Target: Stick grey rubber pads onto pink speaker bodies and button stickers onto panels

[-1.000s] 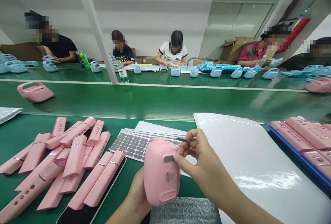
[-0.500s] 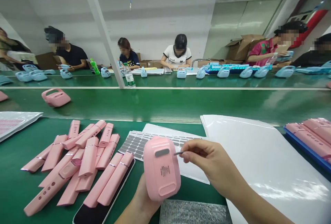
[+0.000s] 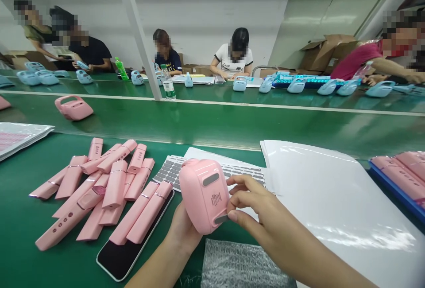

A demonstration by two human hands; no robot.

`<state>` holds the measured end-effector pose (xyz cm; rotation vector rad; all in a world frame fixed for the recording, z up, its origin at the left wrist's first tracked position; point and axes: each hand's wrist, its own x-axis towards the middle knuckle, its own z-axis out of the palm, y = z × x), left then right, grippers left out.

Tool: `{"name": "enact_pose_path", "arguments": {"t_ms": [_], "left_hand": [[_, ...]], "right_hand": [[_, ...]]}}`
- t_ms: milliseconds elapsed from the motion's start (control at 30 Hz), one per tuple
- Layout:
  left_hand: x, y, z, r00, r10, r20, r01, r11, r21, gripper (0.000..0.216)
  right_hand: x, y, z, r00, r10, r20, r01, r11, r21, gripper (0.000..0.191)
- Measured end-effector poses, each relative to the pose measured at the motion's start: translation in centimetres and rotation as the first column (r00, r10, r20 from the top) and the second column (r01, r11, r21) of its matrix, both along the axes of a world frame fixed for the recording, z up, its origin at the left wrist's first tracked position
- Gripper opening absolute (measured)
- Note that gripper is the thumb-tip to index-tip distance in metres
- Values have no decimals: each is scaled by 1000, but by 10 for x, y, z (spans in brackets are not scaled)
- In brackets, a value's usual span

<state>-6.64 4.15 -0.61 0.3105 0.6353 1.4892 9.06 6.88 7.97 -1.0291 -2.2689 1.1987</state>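
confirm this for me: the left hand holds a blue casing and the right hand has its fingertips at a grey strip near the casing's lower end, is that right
Not quite: the casing is pink, as the head view shows. The left hand does hold it, and the right hand has its fingertips at the grey strip.

Rounded pink housing [image 3: 195,197] aloft, tilted, small print showing; grey pad [image 3: 211,179] near top, second pad [image 3: 221,219] at lower end!

The housing [image 3: 201,197] is pink with grey strips [image 3: 211,179], the sheet [image 3: 169,171] white, patterned with grey ovals [image 3: 174,176].
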Motion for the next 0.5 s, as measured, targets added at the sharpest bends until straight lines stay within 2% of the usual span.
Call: {"name": "enact_pose_path", "arguments": {"t_ms": [367, 500], "left_hand": [[2, -1, 9, 996, -86, 18, 85, 995, 43, 26], [2, -1, 8, 999, -36, -39, 37, 999, 24, 23]], "right_hand": [[-3, -1, -1, 998, -12, 56, 6, 995, 100, 15], [-4, -3, -1, 997, -39, 71, 31, 994, 106, 15]]}}
